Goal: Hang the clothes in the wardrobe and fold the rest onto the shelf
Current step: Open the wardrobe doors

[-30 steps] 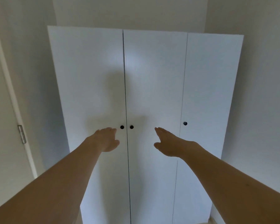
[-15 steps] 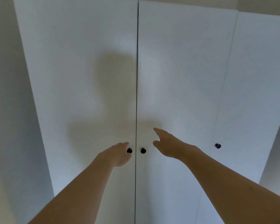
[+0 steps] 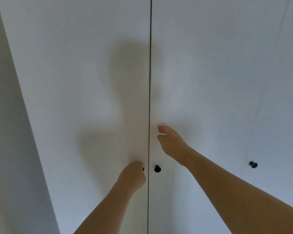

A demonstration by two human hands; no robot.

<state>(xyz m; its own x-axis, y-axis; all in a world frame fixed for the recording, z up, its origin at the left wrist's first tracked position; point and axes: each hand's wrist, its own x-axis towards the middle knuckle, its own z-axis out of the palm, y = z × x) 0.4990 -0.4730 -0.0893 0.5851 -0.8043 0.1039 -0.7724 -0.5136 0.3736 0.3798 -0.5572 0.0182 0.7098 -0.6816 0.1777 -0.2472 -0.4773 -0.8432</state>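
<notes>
Gripping the left door's black knob (image 3: 143, 169) low in the frame, my left hand (image 3: 132, 176) curls round it; my right hand (image 3: 171, 144) hovers loosely spread above the middle knob (image 3: 157, 168). White wardrobe (image 3: 91, 81) doors remain closed; no clothes visible, so I judge everything's still ahead.

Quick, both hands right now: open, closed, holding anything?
Left hand: fingers curled round the small black round knob on the left white wardrobe door.
Right hand: open, holding nothing.

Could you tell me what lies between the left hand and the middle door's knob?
Head view: only the dark seam between the doors separates the left hand from the middle knob.
</notes>
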